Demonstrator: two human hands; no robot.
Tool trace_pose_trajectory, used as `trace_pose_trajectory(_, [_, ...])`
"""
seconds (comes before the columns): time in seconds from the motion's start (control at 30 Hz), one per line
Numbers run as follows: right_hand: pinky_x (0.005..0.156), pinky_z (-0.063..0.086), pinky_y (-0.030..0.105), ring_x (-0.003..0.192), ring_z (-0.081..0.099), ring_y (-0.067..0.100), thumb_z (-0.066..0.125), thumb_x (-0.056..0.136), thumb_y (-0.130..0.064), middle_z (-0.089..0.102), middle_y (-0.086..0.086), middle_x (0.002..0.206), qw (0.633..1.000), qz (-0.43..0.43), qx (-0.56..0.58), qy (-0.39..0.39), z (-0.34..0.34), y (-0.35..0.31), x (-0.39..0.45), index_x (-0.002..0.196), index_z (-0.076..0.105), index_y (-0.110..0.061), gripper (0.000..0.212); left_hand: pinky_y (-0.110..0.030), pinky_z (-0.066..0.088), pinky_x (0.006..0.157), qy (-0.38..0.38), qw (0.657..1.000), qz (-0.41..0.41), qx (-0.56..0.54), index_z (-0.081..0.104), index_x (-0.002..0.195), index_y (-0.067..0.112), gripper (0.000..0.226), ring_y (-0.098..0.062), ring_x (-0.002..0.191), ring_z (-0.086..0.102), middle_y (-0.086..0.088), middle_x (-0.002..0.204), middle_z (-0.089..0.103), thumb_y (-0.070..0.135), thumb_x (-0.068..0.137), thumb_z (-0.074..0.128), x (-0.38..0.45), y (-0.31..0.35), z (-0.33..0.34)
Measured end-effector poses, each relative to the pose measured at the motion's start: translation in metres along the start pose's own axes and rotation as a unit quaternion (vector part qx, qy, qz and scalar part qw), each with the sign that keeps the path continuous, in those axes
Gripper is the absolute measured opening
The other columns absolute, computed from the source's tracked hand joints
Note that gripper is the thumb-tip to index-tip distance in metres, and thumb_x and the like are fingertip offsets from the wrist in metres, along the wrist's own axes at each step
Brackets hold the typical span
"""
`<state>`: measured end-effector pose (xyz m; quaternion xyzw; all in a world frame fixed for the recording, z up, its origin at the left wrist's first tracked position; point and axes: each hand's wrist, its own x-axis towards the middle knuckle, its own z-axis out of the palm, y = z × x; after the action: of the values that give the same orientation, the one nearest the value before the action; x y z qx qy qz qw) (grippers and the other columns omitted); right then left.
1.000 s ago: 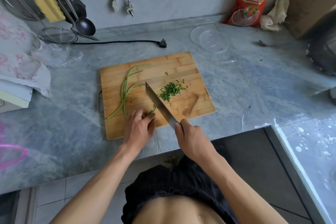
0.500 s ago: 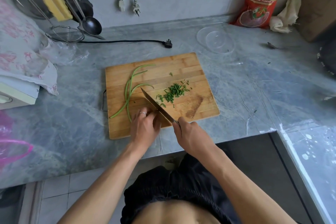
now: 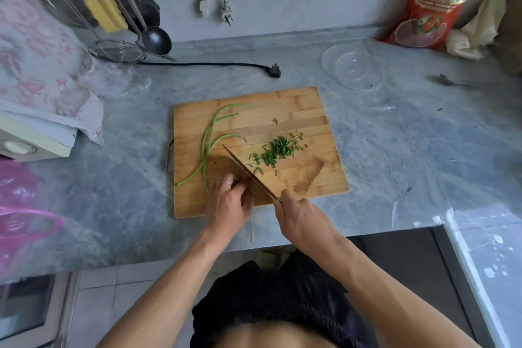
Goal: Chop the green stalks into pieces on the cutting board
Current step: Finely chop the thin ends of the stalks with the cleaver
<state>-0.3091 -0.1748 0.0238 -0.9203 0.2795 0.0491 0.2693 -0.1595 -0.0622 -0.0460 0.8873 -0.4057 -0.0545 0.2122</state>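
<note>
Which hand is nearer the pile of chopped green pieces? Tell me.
Right. The right hand grips the knife just below the pile of chopped green pieces; the left hand rests across the blade, down-left of it.

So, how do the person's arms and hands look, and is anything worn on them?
Both arms are bare, with no sleeves, gloves or watch visible. The left hand wears a thin silver-coloured ring on one finger. The right hand shows no jewellery.

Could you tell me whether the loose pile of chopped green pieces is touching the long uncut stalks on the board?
Apart. In the head view the knife and bare cutting board separate the chopped pieces from the uncut stalks.
</note>
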Motion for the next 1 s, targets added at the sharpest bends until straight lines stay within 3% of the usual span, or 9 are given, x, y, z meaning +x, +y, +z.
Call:
trace_pose_trajectory(0.13, [0.043, 0.016, 0.032, 0.046, 0.029, 0.025, 0.031, 0.105, -0.034, 0.04, 0.005, 0.061, 0.999, -0.028, 0.014, -0.022, -0.001, -0.01, 0.019, 0.092, 0.031, -0.014, 0.024, -0.042, 0.046, 0.082, 0.002, 1.0, -0.01, 0.006, 0.075, 0.099, 0.016, 0.021, -0.032, 0.086, 0.06, -0.007, 0.094, 0.06, 0.017, 0.08, 0.067, -0.001, 0.005, -0.003])
trace_pose_trajectory(0.27, [0.043, 0.021, 0.033, 0.047, 0.033, 0.03, 0.031, 0.105, -0.036, 0.038, 0.003, 0.059, 0.999, -0.01, 0.023, -0.032, -0.006, 0.007, 0.001, 0.091, 0.032, -0.014, 0.026, -0.043, 0.049, 0.082, -0.016, 1.0, -0.021, 0.007, 0.074, 0.098, 0.013, 0.023, -0.033, 0.086, 0.062, -0.008, 0.096, 0.061, 0.018, 0.078, 0.063, 0.001, 0.011, -0.009])
trace_pose_trajectory(0.37, [0.051, 0.034, 0.037, 0.058, 0.045, 0.038, 0.031, 0.105, -0.037, 0.055, 0.015, 0.071, 0.998, 0.004, 0.047, -0.038, -0.01, 0.005, 0.003, 0.095, 0.037, -0.011, 0.028, -0.042, 0.051, 0.079, -0.016, 1.0, -0.018, 0.001, 0.074, 0.096, 0.013, 0.021, -0.032, 0.083, 0.063, -0.006, 0.095, 0.061, 0.015, 0.078, 0.064, 0.001, 0.017, -0.014])
trace_pose_trajectory(0.47, [0.054, 0.036, 0.038, 0.057, 0.043, 0.033, 0.029, 0.105, -0.038, 0.06, 0.018, 0.077, 0.995, 0.013, 0.085, -0.042, -0.012, -0.006, 0.022, 0.099, 0.04, -0.01, 0.031, -0.039, 0.053, 0.074, -0.015, 0.999, -0.019, -0.024, 0.076, 0.095, 0.013, 0.019, -0.028, 0.082, 0.064, -0.004, 0.094, 0.063, 0.009, 0.078, 0.07, 0.004, 0.02, -0.017])
trace_pose_trajectory(0.57, [0.052, 0.034, 0.037, 0.052, 0.043, 0.03, 0.029, 0.104, -0.041, 0.05, 0.008, 0.065, 0.99, 0.036, 0.136, -0.03, -0.012, -0.003, 0.022, 0.09, 0.039, -0.014, 0.033, -0.034, 0.053, 0.07, -0.016, 0.994, -0.056, -0.089, 0.078, 0.092, 0.011, 0.015, -0.023, 0.079, 0.064, -0.002, 0.089, 0.064, 0.006, 0.081, 0.07, 0.011, 0.021, -0.019])
trace_pose_trajectory(0.7, [0.049, 0.031, 0.036, 0.053, 0.045, 0.029, 0.032, 0.104, -0.041, 0.05, 0.008, 0.063, 0.983, 0.079, 0.164, -0.008, -0.016, 0.008, 0.011, 0.081, 0.038, -0.016, 0.035, -0.025, 0.051, 0.075, 0.006, 0.976, -0.131, -0.171, 0.078, 0.09, 0.009, 0.013, -0.012, 0.079, 0.064, 0.006, 0.084, 0.064, 0.001, 0.083, 0.072, 0.017, 0.019, -0.018])
trace_pose_trajectory(0.77, [0.048, 0.027, 0.038, 0.051, 0.041, 0.026, 0.034, 0.104, -0.038, 0.047, 0.006, 0.061, 0.979, 0.093, 0.181, 0.012, -0.018, 0.011, 0.008, 0.075, 0.037, -0.018, 0.036, -0.021, 0.052, 0.074, 0.02, 0.971, -0.144, -0.192, 0.078, 0.087, 0.013, 0.013, -0.004, 0.076, 0.062, 0.008, 0.083, 0.066, 0.002, 0.082, 0.073, 0.019, 0.019, -0.021])
trace_pose_trajectory(0.9, [0.054, 0.035, 0.043, 0.054, 0.043, 0.028, 0.037, 0.103, -0.035, 0.048, 0.01, 0.061, 0.969, 0.12, 0.211, 0.044, -0.017, 0.009, 0.006, 0.072, 0.041, -0.013, 0.039, -0.004, 0.044, 0.069, -0.002, 0.958, -0.165, -0.234, 0.075, 0.085, 0.02, 0.013, 0.005, 0.079, 0.063, 0.014, 0.081, 0.069, 0.007, 0.084, 0.073, 0.027, 0.019, -0.028])
trace_pose_trajectory(1.0, [0.051, 0.03, 0.033, 0.051, 0.04, 0.022, 0.039, 0.103, -0.036, 0.046, 0.007, 0.059, 0.961, 0.159, 0.217, 0.071, -0.013, -0.004, 0.004, 0.07, 0.04, -0.013, 0.04, 0.001, 0.042, 0.071, -0.031, 0.953, -0.146, -0.264, 0.076, 0.092, 0.017, 0.01, 0.008, 0.082, 0.061, 0.015, 0.086, 0.069, 0.01, 0.088, 0.07, 0.038, 0.012, -0.037])
